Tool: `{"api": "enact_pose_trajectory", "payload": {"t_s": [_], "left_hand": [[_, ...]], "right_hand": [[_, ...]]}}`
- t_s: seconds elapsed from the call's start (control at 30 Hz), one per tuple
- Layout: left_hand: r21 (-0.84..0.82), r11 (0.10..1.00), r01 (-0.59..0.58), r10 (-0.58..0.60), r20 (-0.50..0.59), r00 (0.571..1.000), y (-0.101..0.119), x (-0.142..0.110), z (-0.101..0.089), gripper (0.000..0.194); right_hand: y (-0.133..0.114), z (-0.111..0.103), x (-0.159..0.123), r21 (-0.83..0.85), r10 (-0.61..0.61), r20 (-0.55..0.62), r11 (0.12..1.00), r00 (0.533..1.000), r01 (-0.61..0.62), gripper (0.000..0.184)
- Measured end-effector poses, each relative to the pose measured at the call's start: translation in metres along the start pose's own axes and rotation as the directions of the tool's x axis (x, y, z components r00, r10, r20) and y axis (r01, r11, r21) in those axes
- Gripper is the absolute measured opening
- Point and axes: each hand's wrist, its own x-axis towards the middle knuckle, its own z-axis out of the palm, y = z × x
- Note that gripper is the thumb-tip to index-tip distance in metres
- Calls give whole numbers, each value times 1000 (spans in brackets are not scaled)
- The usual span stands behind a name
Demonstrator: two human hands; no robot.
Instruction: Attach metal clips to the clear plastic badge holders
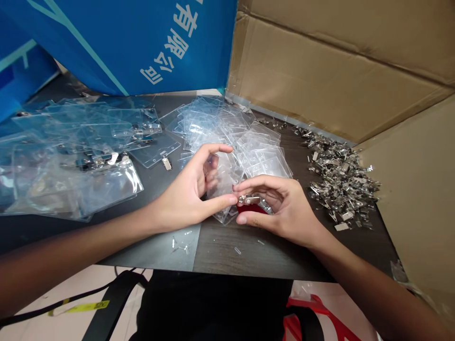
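My right hand (280, 203) is curled around a small metal badge clip (251, 200), held near the fingertips, with shiny clear plastic beside it in the palm. Facing it, my left hand (199, 189) has its fingers bent and apart, and its thumb tip meets the clip's round end. Clear plastic badge holders (223, 215) lie between and behind the hands; whether the left fingers touch one, I cannot tell. Something red (253, 209) shows under the right hand, mostly hidden. Beyond the hands spreads a pile of clear badge holders (265, 161).
A heap of metal clips (343, 182) lies at the right, against a cardboard wall (408, 175). Badge holders with clips (81, 142) are piled at the left. Small clear strips (237, 250) lie near the front table edge (249, 272). A blue panel (142, 42) stands behind.
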Motion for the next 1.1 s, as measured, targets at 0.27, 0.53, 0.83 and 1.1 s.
{"api": "enact_pose_trajectory", "payload": {"t_s": [0.27, 0.53, 0.83, 1.1], "left_hand": [[137, 990, -30, 40, -75, 996, -6, -4, 5, 63], [343, 931, -123, 143, -34, 989, -8, -12, 4, 65], [661, 748, -60, 213, -154, 965, 26, 10, -35, 86], [913, 208, 351, 318, -403, 858, 58, 27, -146, 78]], "right_hand": [[4, 1, -2, -224, -125, -28, 968, 992, 115, 11], [0, 0, -1, -341, -152, 43, 927, 988, 157, 9], [-3, -38, 11, -737, -176, -86, 673, 981, 56, 30], [6, -147, 18, -879, -221, -467, 6, 856, -477, 43]]}}
